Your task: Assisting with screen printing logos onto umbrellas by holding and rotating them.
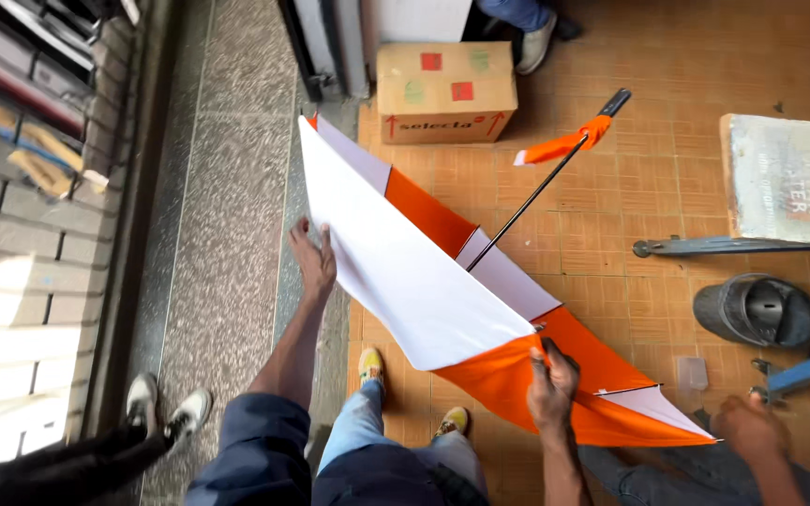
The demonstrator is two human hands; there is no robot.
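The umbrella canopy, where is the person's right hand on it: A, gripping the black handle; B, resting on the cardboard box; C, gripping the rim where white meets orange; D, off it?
C: the right hand grips the rim of the umbrella canopy where a white panel meets an orange one.

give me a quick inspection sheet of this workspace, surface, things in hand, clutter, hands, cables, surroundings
surface: orange-brown tiled floor, grey speckled stone strip on the left.
job's things: open orange and white umbrella, canopy tipped on its side, black shaft pointing up-right with an orange strap near the handle.
clutter: cardboard box, dark metal bucket-like part, worn board on a metal bar, blue metal piece at the right edge.
grippers: left hand flat against the white panel's edge; right hand gripping the orange canopy rim.
cables: nothing seen.
surroundings: brick wall on the left, another person's hand lower right, someone's shoe at the top.
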